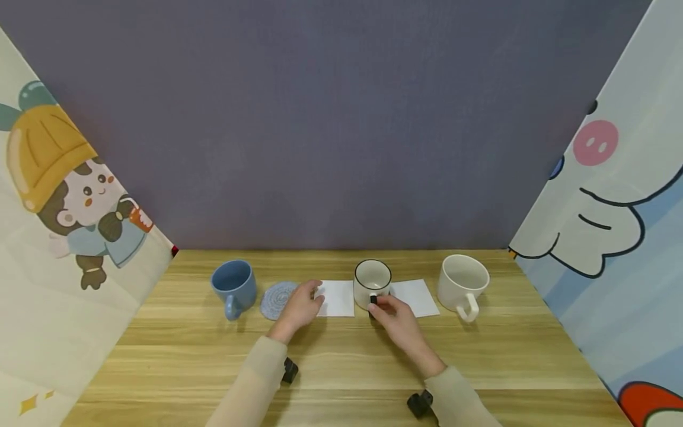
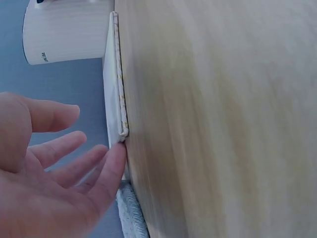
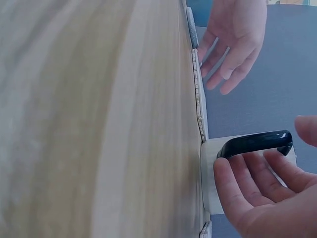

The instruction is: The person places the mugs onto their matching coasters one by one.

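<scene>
A white mug (image 1: 372, 274) with a dark rim and black handle (image 3: 255, 143) stands upright between two flat white squares, the left square (image 1: 337, 298) and the right square (image 1: 415, 298). My right hand (image 1: 397, 323) is at that handle. Its fingers (image 3: 252, 186) lie against the handle's side, while the thumb stays apart. My left hand (image 1: 301, 305) reaches the left square's outer edge with its fingertips (image 2: 117, 151), thumb raised and nothing gripped. Beside that hand lies a round blue-grey woven coaster (image 1: 274, 299), partly behind the fingers.
At the left stands a blue mug (image 1: 235, 290), its handle towards me. A larger white mug (image 1: 461, 287) is at the right. All rest on a wooden table (image 1: 341, 362) before a grey back panel (image 1: 341, 124); cartoon-printed sheets flank both sides.
</scene>
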The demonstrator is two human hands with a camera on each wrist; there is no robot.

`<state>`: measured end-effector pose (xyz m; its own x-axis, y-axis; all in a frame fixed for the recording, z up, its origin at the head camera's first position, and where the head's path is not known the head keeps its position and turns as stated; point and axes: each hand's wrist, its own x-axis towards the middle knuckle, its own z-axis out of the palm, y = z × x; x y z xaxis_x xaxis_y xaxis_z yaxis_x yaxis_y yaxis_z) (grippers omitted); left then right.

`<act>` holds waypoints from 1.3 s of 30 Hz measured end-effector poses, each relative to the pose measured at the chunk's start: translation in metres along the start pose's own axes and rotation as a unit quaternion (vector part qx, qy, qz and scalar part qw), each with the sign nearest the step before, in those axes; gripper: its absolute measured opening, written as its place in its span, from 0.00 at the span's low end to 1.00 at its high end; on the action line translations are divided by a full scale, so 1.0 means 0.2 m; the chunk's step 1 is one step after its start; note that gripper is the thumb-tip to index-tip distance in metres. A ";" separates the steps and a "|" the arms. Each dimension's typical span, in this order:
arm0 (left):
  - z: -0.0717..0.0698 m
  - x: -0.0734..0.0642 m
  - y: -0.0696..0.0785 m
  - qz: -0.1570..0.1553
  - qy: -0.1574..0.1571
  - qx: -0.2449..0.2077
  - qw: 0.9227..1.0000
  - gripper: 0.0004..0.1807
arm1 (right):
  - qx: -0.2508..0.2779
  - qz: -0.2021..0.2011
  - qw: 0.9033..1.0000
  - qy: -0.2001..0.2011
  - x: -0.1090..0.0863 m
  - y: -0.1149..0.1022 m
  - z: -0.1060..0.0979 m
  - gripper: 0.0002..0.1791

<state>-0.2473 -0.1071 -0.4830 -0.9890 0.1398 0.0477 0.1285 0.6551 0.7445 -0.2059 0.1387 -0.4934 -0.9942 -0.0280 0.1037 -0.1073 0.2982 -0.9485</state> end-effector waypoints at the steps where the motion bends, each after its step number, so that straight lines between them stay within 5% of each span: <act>1: 0.00 0.00 0.00 0.002 0.000 0.002 1.000 0.23 | 0.004 0.001 1.000 -0.001 0.00 0.00 0.00 0.18; 9: 0.00 0.02 -0.03 0.012 0.004 0.027 1.000 0.21 | 0.084 0.038 0.996 -0.007 0.01 -0.01 0.02 0.17; 18: 0.00 0.02 -0.05 0.030 -0.006 0.042 0.999 0.22 | 0.224 0.095 0.969 -0.039 0.03 -0.01 0.03 0.17; 39: 0.00 0.06 -0.06 0.042 -0.038 0.089 0.994 0.24 | 0.264 0.112 0.957 -0.044 0.05 0.00 0.03 0.16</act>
<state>-0.2600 -0.1127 -0.4908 -0.9668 0.2508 0.0490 0.2278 0.7591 0.6098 -0.2159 0.1321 -0.4952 -0.9867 -0.1062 -0.1227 0.1434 -0.2165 -0.9657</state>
